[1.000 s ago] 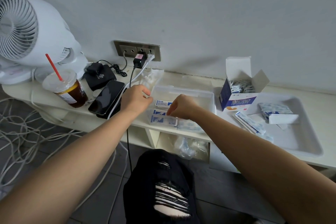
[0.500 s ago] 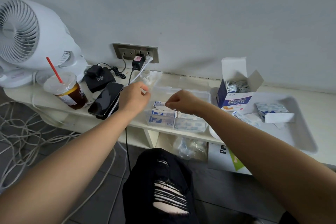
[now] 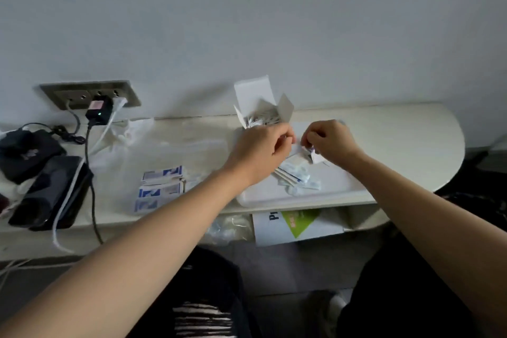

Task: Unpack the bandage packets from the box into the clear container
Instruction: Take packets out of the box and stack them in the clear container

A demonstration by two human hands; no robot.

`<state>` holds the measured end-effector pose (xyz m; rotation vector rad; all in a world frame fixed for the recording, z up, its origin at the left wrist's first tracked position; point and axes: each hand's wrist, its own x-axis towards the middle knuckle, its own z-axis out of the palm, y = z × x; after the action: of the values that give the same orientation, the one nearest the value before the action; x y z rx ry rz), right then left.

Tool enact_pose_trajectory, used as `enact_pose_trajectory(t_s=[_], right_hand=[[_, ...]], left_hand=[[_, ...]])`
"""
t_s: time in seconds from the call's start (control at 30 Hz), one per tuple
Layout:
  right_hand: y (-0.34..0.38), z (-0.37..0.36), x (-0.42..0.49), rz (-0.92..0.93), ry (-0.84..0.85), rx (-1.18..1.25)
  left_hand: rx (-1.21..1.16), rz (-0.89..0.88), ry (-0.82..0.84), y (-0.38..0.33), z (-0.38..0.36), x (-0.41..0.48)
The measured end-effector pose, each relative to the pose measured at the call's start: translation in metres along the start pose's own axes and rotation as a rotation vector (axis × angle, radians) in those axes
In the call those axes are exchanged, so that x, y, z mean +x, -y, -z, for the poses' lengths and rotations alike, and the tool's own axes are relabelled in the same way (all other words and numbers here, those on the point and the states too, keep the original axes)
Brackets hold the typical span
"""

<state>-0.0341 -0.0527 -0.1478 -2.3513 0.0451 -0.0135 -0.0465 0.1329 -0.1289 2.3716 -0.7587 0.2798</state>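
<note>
right hand (image 3: pixel 330 143) pinching white packet (image 3: pixel 316 157), left hand (image 3: pixel 259 149) curled beside box (image 3: pixel 259 103)

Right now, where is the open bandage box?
In the head view it is mid-frame: the open bandage box stands at the back of the shelf by the wall, just beyond the left hand, at the white tray's far left end.

The white-green carton (image 3: pixel 296 228) seemingly reads "Pr".
</note>
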Motion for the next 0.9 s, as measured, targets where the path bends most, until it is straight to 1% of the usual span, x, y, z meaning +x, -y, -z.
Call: enact_pose_trajectory(t_s=[0.07, 0.17, 0.3, 0.37, 0.5, 0.63, 0.73, 0.8, 0.83, 0.9], right_hand=[[-0.029, 0.006, 0.009, -0.056, -0.014, -0.126], [-0.055, 0.007, 0.014, -0.050, 0.031, -0.259], [-0.065, 0.009, 0.016, 0.000, 0.067, -0.495], [-0.068, 0.010, 0.016, 0.021, 0.077, -0.570], [-0.078, 0.009, 0.014, 0.058, 0.029, -0.546], [-0.081, 0.007, 0.011, 0.067, 0.042, -0.534], [-0.081, 0.010, 0.007, 0.089, 0.036, -0.481], [-0.082, 0.011, 0.004, 0.151, -0.023, -0.403], [-0.082, 0.011, 0.002, 0.190, -0.065, -0.362], [-0.081, 0.010, -0.001, 0.272, -0.133, -0.304]], left_hand=[[-0.023, 0.042, 0.110, -0.002, -0.027, 0.015], [0.007, 0.123, 0.219, 0.002, -0.055, 0.029], [0.070, 0.185, 0.279, 0.005, -0.083, 0.039], [0.086, 0.204, 0.284, 0.004, -0.090, 0.040], [0.115, 0.263, 0.300, 0.002, -0.101, 0.038], [0.110, 0.279, 0.301, -0.001, -0.107, 0.032], [0.077, 0.311, 0.290, -0.003, -0.109, 0.026], [-0.028, 0.402, 0.253, -0.004, -0.109, 0.025], [-0.124, 0.483, 0.225, -0.007, -0.108, 0.025], [-0.364, 0.701, 0.212, -0.012, -0.106, 0.028]])
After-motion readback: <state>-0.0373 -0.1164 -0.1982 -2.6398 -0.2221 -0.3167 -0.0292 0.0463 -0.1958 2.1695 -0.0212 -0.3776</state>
